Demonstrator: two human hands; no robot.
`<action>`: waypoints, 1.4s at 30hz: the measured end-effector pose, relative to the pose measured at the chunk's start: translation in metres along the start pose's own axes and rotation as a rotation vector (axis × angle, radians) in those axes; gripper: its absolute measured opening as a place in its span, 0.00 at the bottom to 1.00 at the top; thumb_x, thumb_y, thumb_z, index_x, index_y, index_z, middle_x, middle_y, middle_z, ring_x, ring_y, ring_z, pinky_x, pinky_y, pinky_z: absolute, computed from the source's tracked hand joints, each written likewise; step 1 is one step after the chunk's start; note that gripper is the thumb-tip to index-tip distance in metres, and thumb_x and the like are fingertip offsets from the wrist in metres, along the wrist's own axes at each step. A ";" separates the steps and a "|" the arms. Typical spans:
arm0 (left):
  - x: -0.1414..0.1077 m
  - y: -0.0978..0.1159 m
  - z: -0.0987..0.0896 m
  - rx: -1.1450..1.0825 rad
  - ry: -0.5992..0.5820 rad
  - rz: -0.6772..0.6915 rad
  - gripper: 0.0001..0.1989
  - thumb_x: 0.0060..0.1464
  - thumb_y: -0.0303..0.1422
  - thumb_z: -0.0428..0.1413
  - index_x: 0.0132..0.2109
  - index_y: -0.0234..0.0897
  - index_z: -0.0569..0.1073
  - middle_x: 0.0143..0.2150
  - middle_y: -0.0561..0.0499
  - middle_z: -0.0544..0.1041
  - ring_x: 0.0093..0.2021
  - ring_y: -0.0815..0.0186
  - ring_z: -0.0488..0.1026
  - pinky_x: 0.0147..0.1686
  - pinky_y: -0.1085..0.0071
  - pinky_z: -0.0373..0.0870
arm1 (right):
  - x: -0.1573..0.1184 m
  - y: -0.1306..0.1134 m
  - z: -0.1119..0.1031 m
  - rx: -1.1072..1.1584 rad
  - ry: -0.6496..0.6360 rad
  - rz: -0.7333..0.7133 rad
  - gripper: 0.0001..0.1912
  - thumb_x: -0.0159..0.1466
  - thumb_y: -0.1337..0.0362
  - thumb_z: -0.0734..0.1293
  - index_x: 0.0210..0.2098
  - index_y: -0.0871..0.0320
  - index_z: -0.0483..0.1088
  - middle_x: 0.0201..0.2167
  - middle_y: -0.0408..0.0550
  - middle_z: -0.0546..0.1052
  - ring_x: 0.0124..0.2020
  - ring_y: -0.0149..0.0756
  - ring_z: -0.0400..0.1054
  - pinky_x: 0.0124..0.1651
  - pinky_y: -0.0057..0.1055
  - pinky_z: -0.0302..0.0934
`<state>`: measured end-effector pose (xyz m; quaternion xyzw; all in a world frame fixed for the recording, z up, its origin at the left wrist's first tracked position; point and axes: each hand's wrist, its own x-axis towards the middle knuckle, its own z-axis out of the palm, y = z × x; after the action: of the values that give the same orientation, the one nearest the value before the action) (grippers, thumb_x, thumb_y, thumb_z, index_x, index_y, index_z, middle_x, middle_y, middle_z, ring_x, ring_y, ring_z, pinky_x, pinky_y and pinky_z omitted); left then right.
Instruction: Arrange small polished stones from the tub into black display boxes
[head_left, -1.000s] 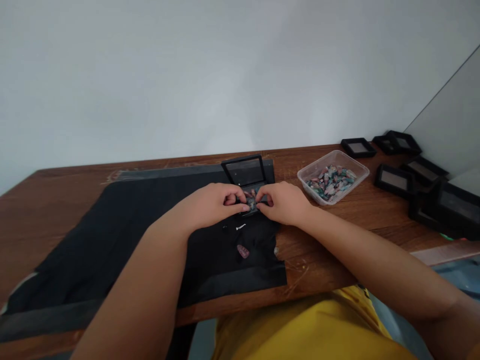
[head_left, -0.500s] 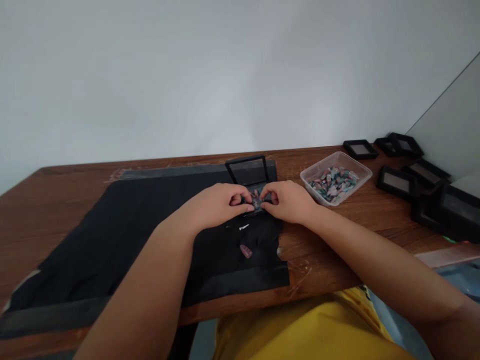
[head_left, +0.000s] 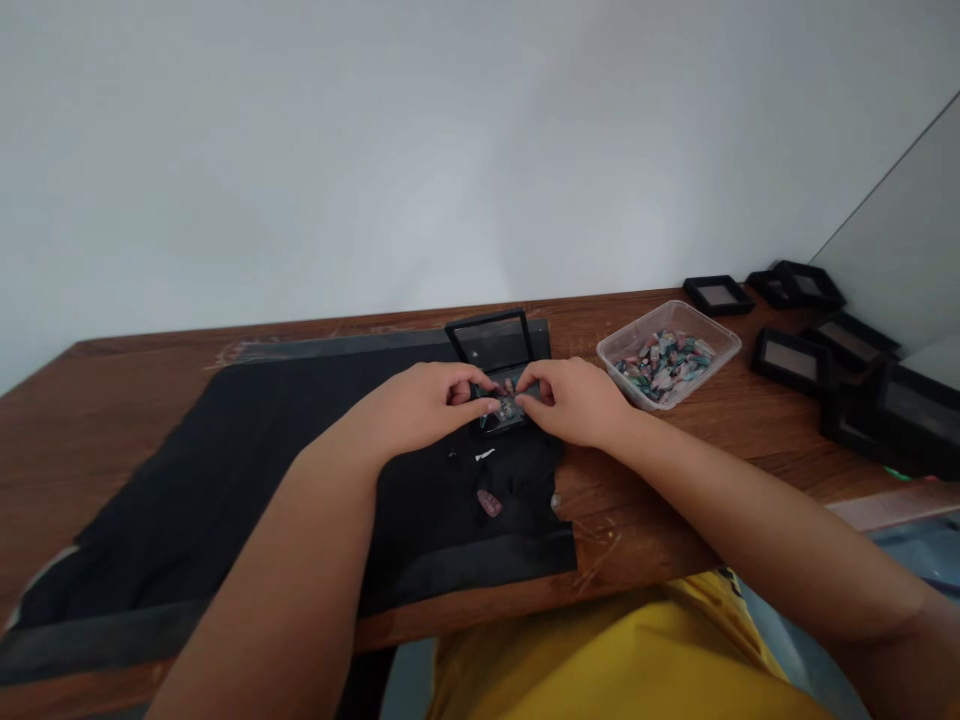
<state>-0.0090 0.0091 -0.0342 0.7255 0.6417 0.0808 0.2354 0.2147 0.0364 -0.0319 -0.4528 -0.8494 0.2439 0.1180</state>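
Note:
A small black display box [head_left: 489,425] stands with its framed, see-through lid [head_left: 495,343] raised at the back. Inside it lie small shiny pieces [head_left: 508,406], pinkish and clear, too small to name surely. My left hand [head_left: 427,405] reaches in from the left, thumb and forefinger bent toward each other at the pieces. From the other side, my right hand [head_left: 577,400] is closed in a pinch, its fingertips over the box. What either hand holds is too small to make out. A pink nail-shaped piece [head_left: 490,503] lies nearer me on the black cloth [head_left: 262,450].
Right of my hands, a clear plastic tub [head_left: 626,345] holds many pink and teal pieces. Several black framed boxes [head_left: 795,362] lie at the far right of the wooden table [head_left: 697,460]. A small white scrap [head_left: 484,455] sits before the open box. A wall rises behind.
Both hands stay at the box with only slight finger shifts. My left fingertips have drawn back a little, and more of the pieces inside shows. The view has shifted slightly.

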 end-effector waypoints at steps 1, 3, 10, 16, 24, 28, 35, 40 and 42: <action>0.000 0.000 0.000 0.000 -0.004 0.004 0.24 0.56 0.54 0.57 0.49 0.42 0.81 0.25 0.54 0.71 0.25 0.64 0.67 0.27 0.67 0.58 | 0.000 0.000 0.000 -0.003 0.007 0.001 0.10 0.67 0.60 0.69 0.46 0.53 0.80 0.32 0.43 0.81 0.32 0.34 0.69 0.34 0.30 0.51; 0.000 0.000 0.001 -0.002 -0.013 0.013 0.24 0.56 0.54 0.56 0.50 0.42 0.81 0.25 0.54 0.72 0.26 0.64 0.67 0.27 0.68 0.58 | 0.000 -0.001 0.000 -0.009 0.022 0.006 0.10 0.67 0.60 0.69 0.47 0.53 0.80 0.33 0.44 0.81 0.33 0.35 0.70 0.34 0.30 0.51; -0.002 0.000 -0.004 -0.027 -0.001 -0.014 0.26 0.55 0.54 0.55 0.51 0.42 0.80 0.25 0.55 0.70 0.26 0.64 0.66 0.28 0.67 0.58 | -0.001 -0.001 0.000 0.000 0.046 0.005 0.11 0.68 0.59 0.69 0.48 0.53 0.79 0.33 0.44 0.81 0.33 0.35 0.70 0.34 0.31 0.50; -0.018 -0.013 -0.028 -0.037 -0.079 -0.030 0.21 0.49 0.50 0.59 0.45 0.41 0.77 0.29 0.55 0.71 0.30 0.65 0.67 0.31 0.69 0.61 | -0.001 -0.003 -0.001 0.026 0.050 0.004 0.12 0.71 0.55 0.67 0.45 0.54 0.79 0.30 0.43 0.79 0.30 0.33 0.67 0.32 0.31 0.48; -0.014 -0.017 -0.020 -0.004 -0.312 -0.010 0.17 0.40 0.46 0.63 0.38 0.43 0.77 0.33 0.54 0.73 0.34 0.62 0.69 0.35 0.70 0.67 | -0.004 -0.002 -0.002 0.114 0.252 0.044 0.18 0.73 0.53 0.64 0.54 0.59 0.73 0.30 0.43 0.77 0.31 0.35 0.68 0.35 0.31 0.52; -0.010 -0.011 -0.014 -0.021 -0.372 0.013 0.16 0.40 0.44 0.62 0.37 0.43 0.78 0.31 0.54 0.72 0.34 0.63 0.70 0.34 0.70 0.65 | -0.004 -0.003 -0.003 0.153 0.259 0.013 0.16 0.73 0.53 0.63 0.51 0.58 0.73 0.29 0.42 0.76 0.29 0.33 0.67 0.34 0.31 0.52; -0.008 -0.015 -0.014 -0.042 -0.402 -0.083 0.15 0.39 0.46 0.62 0.32 0.42 0.79 0.29 0.54 0.73 0.32 0.62 0.71 0.34 0.68 0.64 | -0.003 -0.001 -0.002 0.158 0.249 0.000 0.16 0.73 0.53 0.64 0.51 0.58 0.73 0.27 0.41 0.75 0.28 0.33 0.67 0.34 0.31 0.51; -0.007 -0.020 -0.015 -0.030 -0.381 -0.152 0.16 0.37 0.48 0.63 0.31 0.42 0.79 0.29 0.53 0.75 0.32 0.62 0.72 0.34 0.67 0.64 | -0.003 0.000 -0.002 0.155 0.266 -0.016 0.16 0.73 0.53 0.63 0.48 0.58 0.74 0.26 0.41 0.74 0.27 0.32 0.66 0.33 0.31 0.51; -0.008 -0.021 -0.016 -0.020 -0.392 -0.189 0.16 0.37 0.48 0.64 0.30 0.42 0.79 0.28 0.53 0.75 0.32 0.62 0.71 0.33 0.67 0.63 | -0.004 0.000 -0.002 0.165 0.271 -0.028 0.17 0.74 0.52 0.62 0.47 0.58 0.74 0.26 0.41 0.74 0.27 0.33 0.66 0.34 0.31 0.51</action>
<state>-0.0355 0.0071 -0.0275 0.6615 0.6481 -0.0779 0.3691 0.2177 0.0338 -0.0305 -0.4586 -0.8090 0.2479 0.2715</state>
